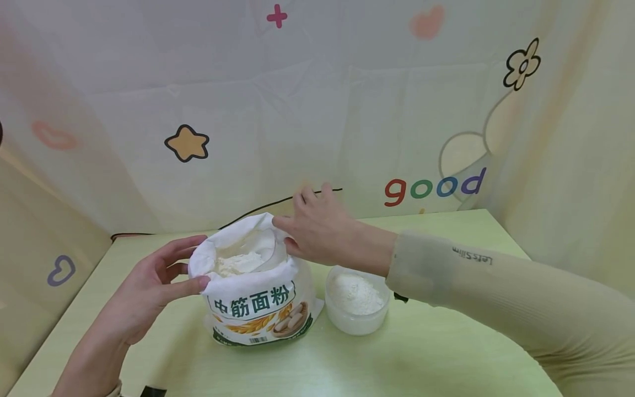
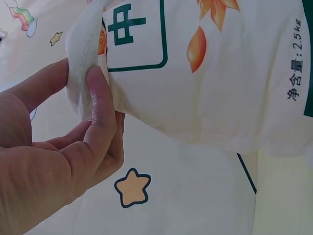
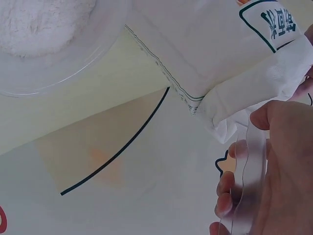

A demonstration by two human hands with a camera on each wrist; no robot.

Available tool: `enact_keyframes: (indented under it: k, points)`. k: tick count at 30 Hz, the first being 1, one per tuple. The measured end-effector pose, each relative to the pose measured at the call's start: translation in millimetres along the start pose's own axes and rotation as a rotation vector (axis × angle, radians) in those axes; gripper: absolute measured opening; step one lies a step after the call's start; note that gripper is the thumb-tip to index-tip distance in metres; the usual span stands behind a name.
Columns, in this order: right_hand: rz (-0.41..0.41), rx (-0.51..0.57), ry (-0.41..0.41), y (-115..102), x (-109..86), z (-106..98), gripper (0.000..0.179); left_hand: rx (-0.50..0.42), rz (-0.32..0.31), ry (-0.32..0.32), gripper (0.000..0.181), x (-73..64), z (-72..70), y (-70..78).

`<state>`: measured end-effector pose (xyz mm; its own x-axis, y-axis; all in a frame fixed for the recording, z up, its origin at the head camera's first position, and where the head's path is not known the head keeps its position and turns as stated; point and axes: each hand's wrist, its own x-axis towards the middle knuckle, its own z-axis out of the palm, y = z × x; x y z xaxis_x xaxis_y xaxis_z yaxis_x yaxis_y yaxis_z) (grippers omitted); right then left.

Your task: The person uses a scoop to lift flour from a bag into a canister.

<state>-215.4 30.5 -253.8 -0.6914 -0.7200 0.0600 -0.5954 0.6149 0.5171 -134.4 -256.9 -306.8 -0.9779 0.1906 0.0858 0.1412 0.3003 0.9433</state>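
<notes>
I am pinching the rolled-down rim of the flour bag [image 1: 255,303] with my left grip [image 1: 154,284], thumb outside and fingertips spread behind the fold. My right grip [image 1: 319,229] is hanging over the bag's right rim, its fingers curling round a clear plastic piece [image 3: 250,161] with a wavy edge. The bag is standing open on the pale green counter [image 1: 436,353], and flour [image 1: 242,263] is lying inside it. At the right of the bag's mouth a pale curved edge is showing above that flour; I cannot tell whether it belongs to the plastic piece.

Just to the right of the bag a clear bowl [image 1: 353,325] is sitting, holding a heap of white flour [image 1: 358,295]; its wall is coming close to the bag's lower corner. My right sleeve [image 1: 461,270] is reaching in from the bag's right, and that forearm is covering the bowl's far edge. My right hand is blocking part of the bag's rim. A small black item [image 1: 401,298] is peeking out beyond the bowl, on the side away from the bag, too hidden to name. Behind the bag a printed cloth [image 1: 307,127] is hanging, its orange star [image 1: 187,143] showing above and left of the bag.
</notes>
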Motion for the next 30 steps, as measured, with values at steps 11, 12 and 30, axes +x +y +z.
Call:
enact_keyframes:
  k: [11, 12, 30]
  points:
    - [0.012, 0.026, -0.004, -0.8, 0.7, 3.9, 0.037, -0.008, 0.002, -0.004, 0.067, 0.6, 1.0, 0.7]
    - [0.011, 0.034, -0.004, -0.3, 0.6, 4.3, 0.037, -0.008, 0.002, -0.004, 0.067, 0.7, 1.1, 0.8]
    - [0.010, 0.111, -0.011, 0.6, 3.7, 5.9, 0.035, -0.010, -0.001, 0.002, 0.067, 0.5, -0.1, 0.4]
